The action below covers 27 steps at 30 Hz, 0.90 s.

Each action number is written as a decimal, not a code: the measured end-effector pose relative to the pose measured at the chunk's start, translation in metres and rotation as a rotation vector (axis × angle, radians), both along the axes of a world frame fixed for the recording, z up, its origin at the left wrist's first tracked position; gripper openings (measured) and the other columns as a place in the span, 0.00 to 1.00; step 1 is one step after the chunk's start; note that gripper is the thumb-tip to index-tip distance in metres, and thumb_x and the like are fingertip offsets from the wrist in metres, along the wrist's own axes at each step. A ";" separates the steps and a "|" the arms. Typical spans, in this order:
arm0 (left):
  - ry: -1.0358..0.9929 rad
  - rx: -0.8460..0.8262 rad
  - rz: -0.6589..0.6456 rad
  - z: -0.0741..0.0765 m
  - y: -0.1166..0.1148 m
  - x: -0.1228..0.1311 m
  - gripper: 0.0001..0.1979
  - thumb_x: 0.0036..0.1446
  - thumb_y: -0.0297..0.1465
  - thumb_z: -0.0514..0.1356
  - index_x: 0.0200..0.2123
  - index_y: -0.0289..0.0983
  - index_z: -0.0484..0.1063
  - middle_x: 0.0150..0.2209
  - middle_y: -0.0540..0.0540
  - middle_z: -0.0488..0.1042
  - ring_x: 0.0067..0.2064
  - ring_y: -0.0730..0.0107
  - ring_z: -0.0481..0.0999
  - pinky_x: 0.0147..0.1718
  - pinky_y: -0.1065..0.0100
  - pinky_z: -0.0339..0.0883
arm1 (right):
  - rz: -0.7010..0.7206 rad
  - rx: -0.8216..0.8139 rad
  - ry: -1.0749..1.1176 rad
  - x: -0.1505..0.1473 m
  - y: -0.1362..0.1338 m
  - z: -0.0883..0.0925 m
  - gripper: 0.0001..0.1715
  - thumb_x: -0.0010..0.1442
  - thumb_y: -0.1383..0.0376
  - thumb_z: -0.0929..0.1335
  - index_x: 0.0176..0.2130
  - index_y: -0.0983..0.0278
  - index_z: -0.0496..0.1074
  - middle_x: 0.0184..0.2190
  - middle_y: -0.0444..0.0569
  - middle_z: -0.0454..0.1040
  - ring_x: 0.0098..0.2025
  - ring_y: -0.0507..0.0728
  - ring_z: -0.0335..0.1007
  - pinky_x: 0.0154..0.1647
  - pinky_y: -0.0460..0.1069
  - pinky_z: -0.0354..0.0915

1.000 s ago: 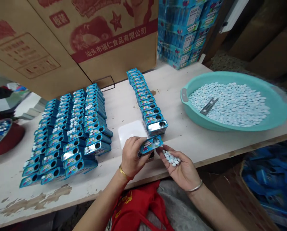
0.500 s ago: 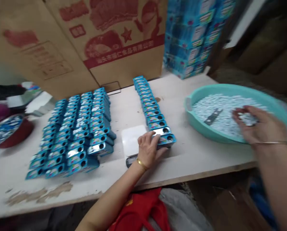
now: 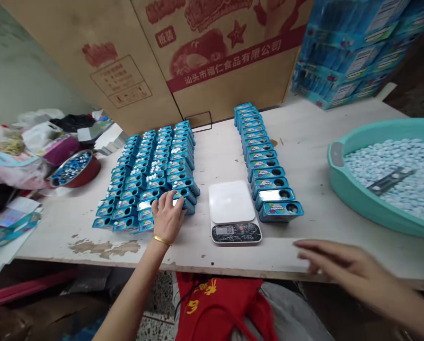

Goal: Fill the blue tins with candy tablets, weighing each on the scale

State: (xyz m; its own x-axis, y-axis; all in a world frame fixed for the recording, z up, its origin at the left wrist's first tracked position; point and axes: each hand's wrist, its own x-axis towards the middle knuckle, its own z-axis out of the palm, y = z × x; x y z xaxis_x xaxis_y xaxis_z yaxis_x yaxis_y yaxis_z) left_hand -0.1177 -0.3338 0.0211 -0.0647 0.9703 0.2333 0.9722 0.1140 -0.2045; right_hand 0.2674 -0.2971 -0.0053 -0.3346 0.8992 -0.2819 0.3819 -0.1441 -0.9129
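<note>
My left hand has its fingers around a small blue tin at the near end of the right-hand column in a block of similar tins. Part of that tin is hidden by the fingers. Several tins in the block show white candies at their round holes. My right hand hovers by the table's front edge, fingers stretched out and slightly blurred, with nothing visible in it. Between the hands lies a white kitchen scale with a bare plate. A single row of blue tins stands just right of it.
A turquoise tub of white candies, with a flat metal tool on top, stands at the right. A large carton and wrapped blue packs line the back. A red bowl of blue pieces sits left.
My left hand has moved from the single row to the block of tins. My right hand has left the tub, and the candies seen in it are no longer visible. The view has shifted left.
</note>
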 end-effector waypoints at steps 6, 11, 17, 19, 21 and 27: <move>0.053 -0.014 -0.055 -0.001 -0.002 -0.005 0.06 0.57 0.32 0.56 0.37 0.40 0.70 0.54 0.41 0.65 0.54 0.50 0.61 0.48 0.50 0.51 | -0.063 -0.286 0.113 -0.065 -0.018 -0.049 0.43 0.49 0.47 0.66 0.57 0.68 0.61 0.27 0.47 0.73 0.20 0.53 0.68 0.21 0.49 0.67; 0.026 0.040 -0.164 0.023 -0.005 0.005 0.07 0.59 0.32 0.53 0.33 0.39 0.69 0.51 0.41 0.67 0.53 0.54 0.63 0.48 0.51 0.52 | -0.190 -0.430 0.412 -0.094 -0.018 -0.067 0.51 0.47 0.47 0.68 0.61 0.70 0.53 0.18 0.44 0.72 0.19 0.54 0.70 0.22 0.49 0.67; -0.074 -0.127 -0.348 0.061 0.022 0.049 0.10 0.62 0.35 0.50 0.36 0.37 0.68 0.45 0.43 0.69 0.42 0.64 0.69 0.37 0.64 0.60 | -0.242 -0.456 0.514 -0.107 -0.018 -0.074 0.51 0.44 0.51 0.71 0.59 0.73 0.56 0.16 0.44 0.72 0.19 0.53 0.70 0.21 0.47 0.66; -0.047 -0.204 -0.415 0.060 0.037 0.064 0.10 0.62 0.35 0.50 0.36 0.37 0.68 0.42 0.44 0.69 0.41 0.64 0.69 0.36 0.65 0.59 | -0.235 -0.461 0.528 -0.110 -0.017 -0.076 0.52 0.43 0.52 0.72 0.59 0.74 0.56 0.17 0.44 0.72 0.19 0.52 0.70 0.20 0.46 0.66; 0.002 -0.256 -0.463 0.054 0.051 0.075 0.09 0.62 0.33 0.50 0.37 0.38 0.68 0.41 0.45 0.69 0.40 0.64 0.69 0.36 0.65 0.59 | -0.224 -0.464 0.546 -0.114 -0.015 -0.077 0.52 0.41 0.52 0.73 0.59 0.74 0.57 0.17 0.44 0.73 0.20 0.52 0.70 0.20 0.45 0.66; 0.024 -0.334 -0.483 0.037 0.076 0.082 0.08 0.60 0.32 0.52 0.39 0.38 0.68 0.40 0.44 0.69 0.40 0.63 0.70 0.35 0.65 0.59 | -0.179 -0.470 0.569 -0.119 -0.006 -0.077 0.43 0.41 0.53 0.73 0.53 0.69 0.66 0.17 0.45 0.73 0.19 0.52 0.71 0.19 0.46 0.67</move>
